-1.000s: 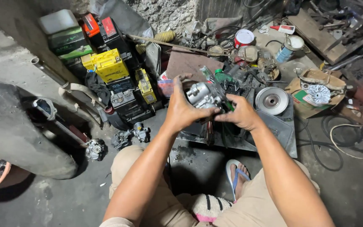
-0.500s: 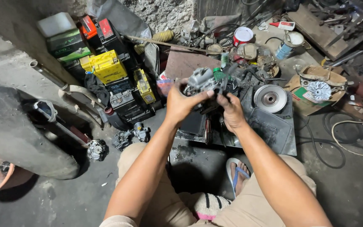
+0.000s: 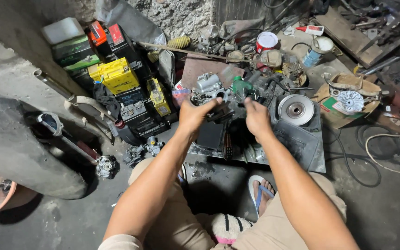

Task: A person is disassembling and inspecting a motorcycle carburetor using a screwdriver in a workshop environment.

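Observation:
My left hand [image 3: 194,115] is curled around the near side of a silver and dark metal engine part [image 3: 211,90], held just above the cluttered metal tray [image 3: 309,155]. My right hand [image 3: 257,118] is on the part's right side. Its fingers bend towards the dark underside and are blurred, so its grip is unclear. A blurred green piece [image 3: 241,85] shows just beyond the right fingers. I squat with both knees in front of the tray, and a foot in a blue sandal [image 3: 261,190] is below.
Stacked batteries, one of them yellow [image 3: 116,74], stand at the left by a wall. A round metal disc [image 3: 296,109] lies on the tray's right. A fan-like part sits on a cardboard box [image 3: 348,99]. Cans [image 3: 267,41], cables [image 3: 385,148], a tyre [image 3: 10,143] and small parts [image 3: 105,165] surround me.
Both hands have carried the metal part a little farther from me, over the tray's far side. The right hand has slid from the part's top to its right side.

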